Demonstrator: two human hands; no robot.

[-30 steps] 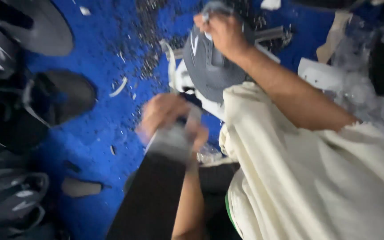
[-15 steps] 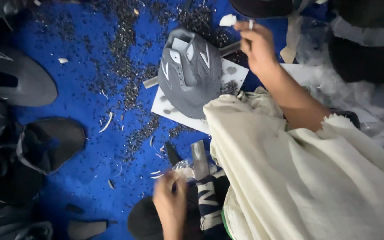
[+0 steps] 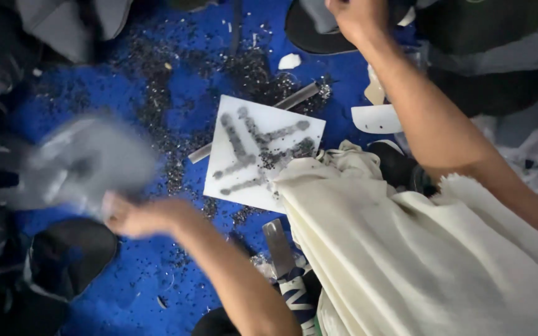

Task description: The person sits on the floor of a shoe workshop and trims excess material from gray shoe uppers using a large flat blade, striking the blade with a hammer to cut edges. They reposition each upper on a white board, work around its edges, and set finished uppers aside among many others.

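Gripping a blurred grey piece (image 3: 85,165) out over the blue floor (image 3: 126,99), the left hand (image 3: 135,214) is closed on its edge; the right hand (image 3: 359,15) is fisted, contents unclear. Swinging this fast is risking a slip onto the blade (image 3: 278,246).

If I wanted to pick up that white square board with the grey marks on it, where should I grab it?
Probably by its bare far-left corner, coming from the left over the blue mat. The white board lies flat and tilted. Its near right corner is tucked under the cream cloth, and a grey stick pokes out from beneath its far edge. Slip fingers under the free left edge and lift.
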